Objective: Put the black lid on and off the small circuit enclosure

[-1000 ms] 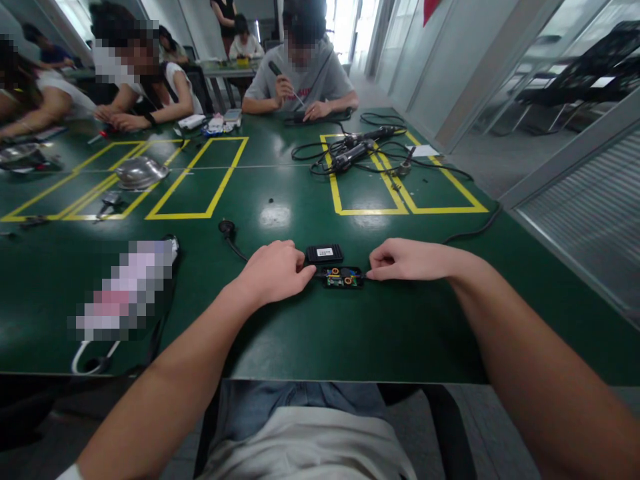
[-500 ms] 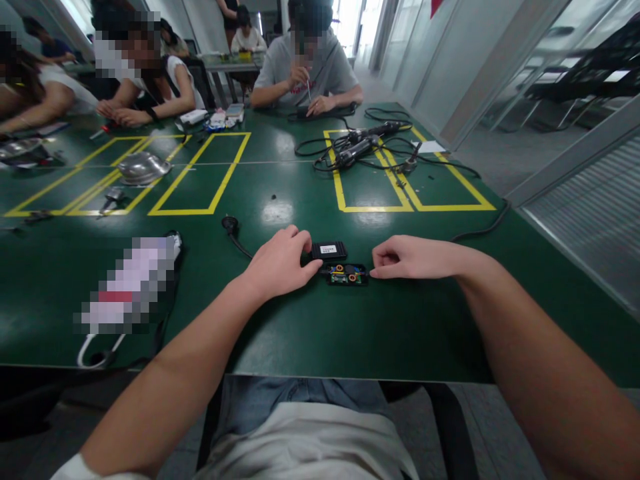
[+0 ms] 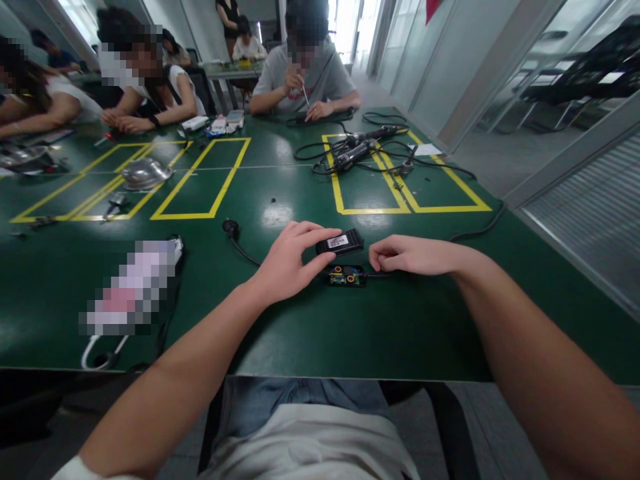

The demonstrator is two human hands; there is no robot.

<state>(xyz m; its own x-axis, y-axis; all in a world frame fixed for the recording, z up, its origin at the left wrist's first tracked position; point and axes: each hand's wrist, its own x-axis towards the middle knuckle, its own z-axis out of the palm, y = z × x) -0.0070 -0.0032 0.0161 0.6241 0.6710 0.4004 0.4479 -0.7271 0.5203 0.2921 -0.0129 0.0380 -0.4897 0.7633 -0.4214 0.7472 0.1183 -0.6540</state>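
Between the thumb and fingers of my left hand [image 3: 295,260] is a black ribbed housing cover [image 3: 354,241] with a white label, tilted just above the table. Right below it lies the open lower housing [image 3: 347,276], its circuit board and copper coils showing. A black cable leaves the housing on each side; the left one ends in a plug [image 3: 231,229]. My right hand [image 3: 407,255] is closed, fingertips curled in just above the right-hand cable [image 3: 381,275]. Nothing shows between those fingers.
On the green table [image 3: 300,333], a pixelated pouch-like item [image 3: 133,287] lies left. Black corded tools [image 3: 353,155] sit at the back right, a metal bowl-shaped part [image 3: 146,173] at the back left. Across the table, a person [image 3: 305,80] holds a thin tool; others sit left.
My left hand has taken hold of the cover and shifted it right, tilting it. My right hand has risen slightly off the housing's right end, uncovering the cable there.
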